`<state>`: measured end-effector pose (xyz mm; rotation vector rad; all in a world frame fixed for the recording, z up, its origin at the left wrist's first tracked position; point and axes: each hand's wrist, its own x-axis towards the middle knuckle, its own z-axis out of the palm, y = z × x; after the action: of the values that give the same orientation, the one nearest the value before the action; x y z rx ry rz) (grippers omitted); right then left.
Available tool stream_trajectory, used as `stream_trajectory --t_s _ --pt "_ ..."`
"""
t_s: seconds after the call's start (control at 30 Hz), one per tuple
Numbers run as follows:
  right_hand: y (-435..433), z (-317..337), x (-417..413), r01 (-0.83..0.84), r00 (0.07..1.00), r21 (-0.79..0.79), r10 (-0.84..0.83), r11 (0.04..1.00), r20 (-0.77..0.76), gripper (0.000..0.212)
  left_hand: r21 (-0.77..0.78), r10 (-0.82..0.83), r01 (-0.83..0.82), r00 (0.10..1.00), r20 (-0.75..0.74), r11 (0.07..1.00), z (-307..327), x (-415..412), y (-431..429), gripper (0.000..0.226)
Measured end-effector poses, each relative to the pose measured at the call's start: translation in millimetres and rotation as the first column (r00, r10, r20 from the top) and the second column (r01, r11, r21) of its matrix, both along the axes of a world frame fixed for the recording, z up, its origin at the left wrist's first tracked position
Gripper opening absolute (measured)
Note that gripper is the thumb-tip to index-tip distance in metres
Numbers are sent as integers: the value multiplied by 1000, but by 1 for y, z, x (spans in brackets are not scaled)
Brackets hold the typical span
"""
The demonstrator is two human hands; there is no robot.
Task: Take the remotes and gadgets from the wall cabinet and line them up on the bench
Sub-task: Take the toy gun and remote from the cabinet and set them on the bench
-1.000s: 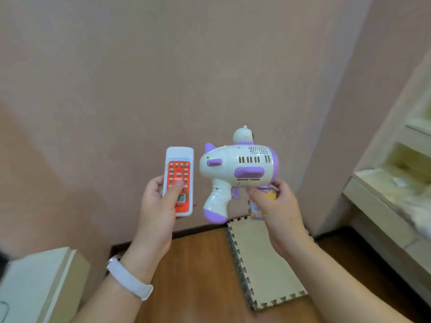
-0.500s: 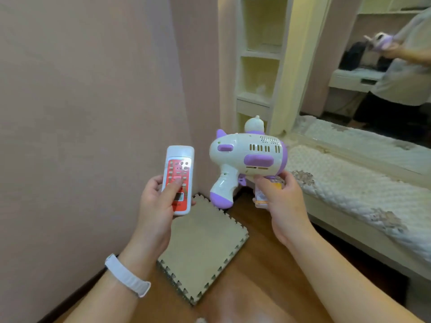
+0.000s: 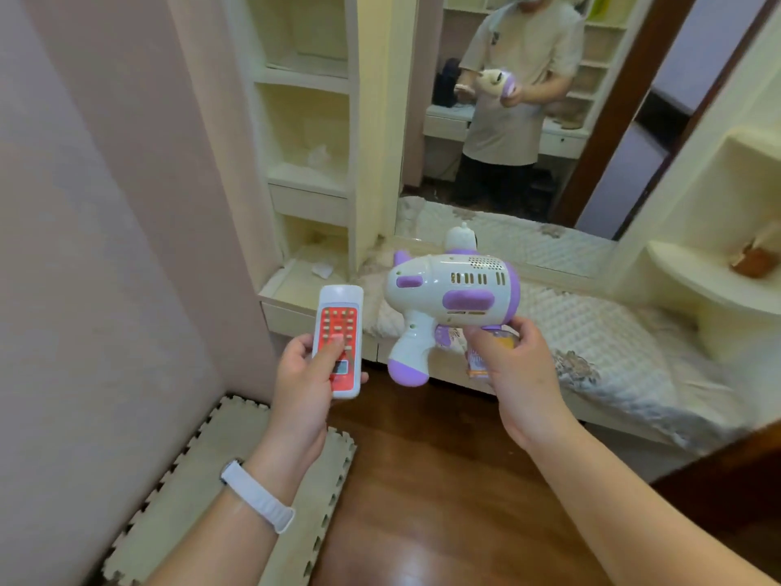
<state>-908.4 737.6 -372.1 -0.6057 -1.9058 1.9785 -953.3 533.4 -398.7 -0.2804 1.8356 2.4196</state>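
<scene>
The left hand point(image 3: 302, 389) has its grip closed around the lower half of a white remote control point(image 3: 339, 338) with a red keypad, thumb lying flat across the buttons and fingers wrapped behind, so the remote stands nearly upright just at 9 o'clock of the toy. The right hand point(image 3: 513, 370) is clenched on a small bottle point(image 3: 486, 353) with an orange and purple label that hangs under the body of a white and purple toy bubble gun point(image 3: 450, 298), and the gun's pistol handle, at 7 o'clock of that hand, is left free. Both things are carried in the air above the wooden floor point(image 3: 443, 492), in front of the quilted worktop point(image 3: 591, 332) at 2 o'clock. The remote looks light, stiff and smooth-cased, and a hold across its long sides seems secure. The gun looks like hollow hard plastic, light but bulky; holding it by the bottle alone may let it twist or work loose, so the handle would probably be the surer place. The bottle's contents cannot be made out. The open cream shelving point(image 3: 310, 133) at 11 o'clock holds only what looks like crumpled paper or tissue point(image 3: 319, 154), and the lowest ledge another scrap point(image 3: 323, 268).
</scene>
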Motion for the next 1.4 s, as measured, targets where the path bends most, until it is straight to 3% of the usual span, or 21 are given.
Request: stream_trajectory --t_s 0.4,0.73,0.97,1.27,1.4 --pt "43 -13 -89 126 991 11 -127 992 53 47 21 -125 125 992 26 992 -19 -123 55 19" --pt "130 -48 -214 83 993 -102 -75 991 86 49 -148 -70 76 996 49 986 -35 -239 137 25" --pt "201 -70 -294 66 991 -153 -47 986 123 52 -305 -15 35 998 66 952 -50 -309 199 16" --pt "233 -130 -353 109 964 -175 -61 979 258 49 -332 -7 73 981 196 940 -97 -373 226 18" --pt "233 -154 -376 137 949 -113 -98 984 298 44 -347 -54 125 977 208 929 -125 -411 236 19"
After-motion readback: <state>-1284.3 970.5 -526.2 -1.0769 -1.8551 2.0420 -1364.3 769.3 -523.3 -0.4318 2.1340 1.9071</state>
